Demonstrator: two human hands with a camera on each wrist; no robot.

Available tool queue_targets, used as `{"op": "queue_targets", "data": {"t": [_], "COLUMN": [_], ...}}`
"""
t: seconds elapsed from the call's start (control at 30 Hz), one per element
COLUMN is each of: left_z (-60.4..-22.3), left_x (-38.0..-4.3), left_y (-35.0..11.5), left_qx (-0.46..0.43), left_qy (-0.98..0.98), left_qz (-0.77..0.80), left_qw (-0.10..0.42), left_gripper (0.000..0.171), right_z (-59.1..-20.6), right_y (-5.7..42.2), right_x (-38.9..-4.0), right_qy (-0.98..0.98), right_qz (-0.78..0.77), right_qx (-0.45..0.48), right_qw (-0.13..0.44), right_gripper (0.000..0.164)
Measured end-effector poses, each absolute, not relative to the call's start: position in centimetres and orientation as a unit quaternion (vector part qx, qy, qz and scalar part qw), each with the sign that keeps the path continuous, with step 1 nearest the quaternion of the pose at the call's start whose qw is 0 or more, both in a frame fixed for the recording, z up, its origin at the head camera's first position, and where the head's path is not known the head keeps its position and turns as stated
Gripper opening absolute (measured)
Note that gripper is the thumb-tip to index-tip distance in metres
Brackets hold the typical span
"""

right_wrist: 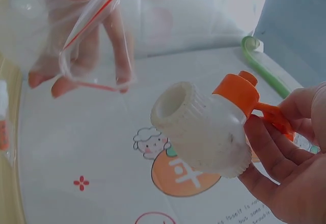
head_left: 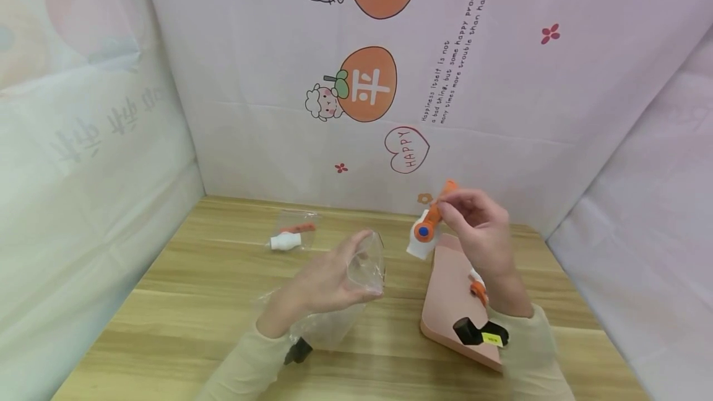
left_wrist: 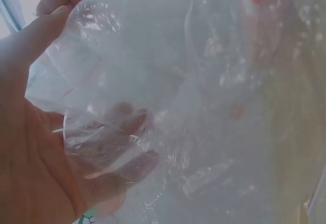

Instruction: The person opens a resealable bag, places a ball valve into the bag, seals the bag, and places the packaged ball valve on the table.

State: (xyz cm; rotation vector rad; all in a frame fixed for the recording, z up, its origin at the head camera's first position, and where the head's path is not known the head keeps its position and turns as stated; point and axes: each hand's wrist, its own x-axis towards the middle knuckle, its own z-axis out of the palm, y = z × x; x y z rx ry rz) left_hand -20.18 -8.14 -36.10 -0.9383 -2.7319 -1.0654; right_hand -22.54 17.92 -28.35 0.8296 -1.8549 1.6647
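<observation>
My left hand (head_left: 320, 283) holds a clear zip bag (head_left: 366, 268), its mouth spread between thumb and fingers. In the right wrist view the bag's red zip line (right_wrist: 97, 15) shows along its gaping edge. To the right of it, my right hand (head_left: 487, 237) pinches the orange handle (head_left: 444, 195) of a white plastic ball valve (head_left: 419, 243). The valve hangs in the air, apart from the bag. In the right wrist view one round opening of the valve's white body (right_wrist: 204, 127) faces the bag. The left wrist view is mostly filled by the see-through film (left_wrist: 178, 107).
A bagged white valve with an orange-red handle (head_left: 286, 241) lies at the back left of the wooden table (head_left: 184, 283). On the right stands a pink tray (head_left: 445, 302) with another orange and white valve (head_left: 478, 289), partly hidden by my right wrist. Printed cloth walls (head_left: 250, 110) enclose the table.
</observation>
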Motion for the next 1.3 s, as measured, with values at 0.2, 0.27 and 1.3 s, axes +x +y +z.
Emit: {"op": "queue_targets", "data": {"t": [0.2, 0.27, 1.3], "left_z": [-36.2, -36.2, -35.3], "left_x": [-20.1, -20.1, -19.5], "left_y": [-7.9, -7.8, -8.3], "left_qx": [-0.313, -0.316, -0.324], "left_qy": [-0.886, -0.884, -0.851], "left_qz": [-0.342, -0.345, -0.412], "left_qw": [0.025, 0.026, 0.008], "left_gripper": [0.099, 0.099, 0.094], "right_z": [-28.0, -28.0, -32.4], "right_y": [16.3, 15.6, 11.1], "right_x": [-21.7, -21.4, -21.2], "right_qy": [-0.648, -0.640, -0.566], "right_qz": [0.630, 0.633, 0.622], "right_qx": [0.354, 0.363, 0.472], "right_qw": [0.242, 0.242, 0.266], "right_gripper": [0.012, 0.013, 0.010]}}
